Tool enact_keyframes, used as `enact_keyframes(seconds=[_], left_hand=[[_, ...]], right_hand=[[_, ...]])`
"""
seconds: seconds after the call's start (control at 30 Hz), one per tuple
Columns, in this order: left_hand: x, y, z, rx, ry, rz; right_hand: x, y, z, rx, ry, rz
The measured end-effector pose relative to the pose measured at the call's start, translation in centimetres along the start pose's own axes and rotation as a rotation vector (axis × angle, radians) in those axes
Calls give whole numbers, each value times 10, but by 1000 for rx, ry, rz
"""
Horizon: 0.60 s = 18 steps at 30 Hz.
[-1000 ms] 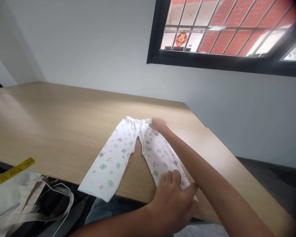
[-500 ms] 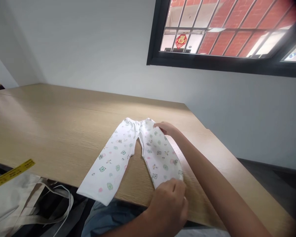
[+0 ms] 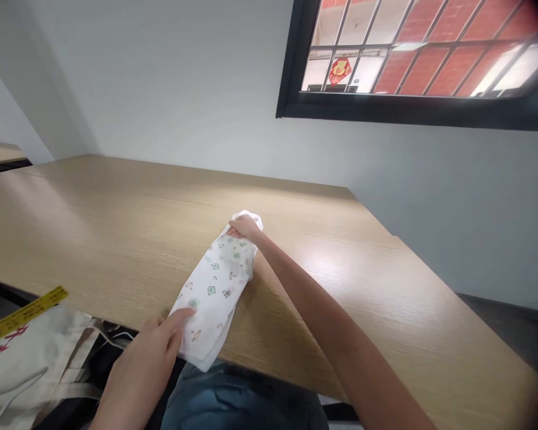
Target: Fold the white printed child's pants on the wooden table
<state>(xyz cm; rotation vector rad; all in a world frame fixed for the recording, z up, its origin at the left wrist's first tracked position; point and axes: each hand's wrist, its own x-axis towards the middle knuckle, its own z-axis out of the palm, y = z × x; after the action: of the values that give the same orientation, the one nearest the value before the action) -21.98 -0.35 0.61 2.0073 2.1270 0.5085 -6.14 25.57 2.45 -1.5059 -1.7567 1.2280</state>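
Note:
White children's trousers [image 3: 219, 272] with a print of small green, pink and grey animals lie folded lengthwise, one leg over the other. Their cuffs reach the table's near edge, and the lower layer peeks out along the right side. At the waist end, my right hand [image 3: 244, 227] pinches the left edge of the upper layer. Down by the cuffs, my left hand [image 3: 150, 349] holds the outer leg edge, thumb on top of the cloth and the other fingers mostly hidden.
The wooden table [image 3: 116, 239] runs back to a white wall with a dark-framed window [image 3: 291, 104]. Near my left arm are a cream cloth bag [image 3: 67, 334] with a cable and a yellow measuring strip [image 3: 27, 313]. My knees in blue cloth [image 3: 237, 400] are below the near edge.
The right trouser leg has been carried left and laid over the other leg. Both hands moved left with it, the left one from the right cuff to the left side.

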Motion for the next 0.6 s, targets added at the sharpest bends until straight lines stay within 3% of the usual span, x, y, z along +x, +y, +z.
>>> enact_keyframes(seconds=[0.07, 0.17, 0.4, 0.47, 0.53, 0.6], left_hand=[[3, -4, 3, 160, 71, -1], [3, 6, 7, 234, 150, 45], [2, 57, 8, 35, 6, 474], [25, 68, 4, 73, -38, 606], [62, 78, 4, 138, -79, 732], [103, 86, 10, 147, -55, 773]], right_hand=[[2, 6, 9, -54, 15, -40], [-3, 14, 3, -107, 19, -93], [-34, 30, -47, -222, -52, -139], [-48, 32, -54, -274, -100, -154], [-61, 32, -55, -342, -140, -187], [-70, 31, -51, -433, -157, -216]])
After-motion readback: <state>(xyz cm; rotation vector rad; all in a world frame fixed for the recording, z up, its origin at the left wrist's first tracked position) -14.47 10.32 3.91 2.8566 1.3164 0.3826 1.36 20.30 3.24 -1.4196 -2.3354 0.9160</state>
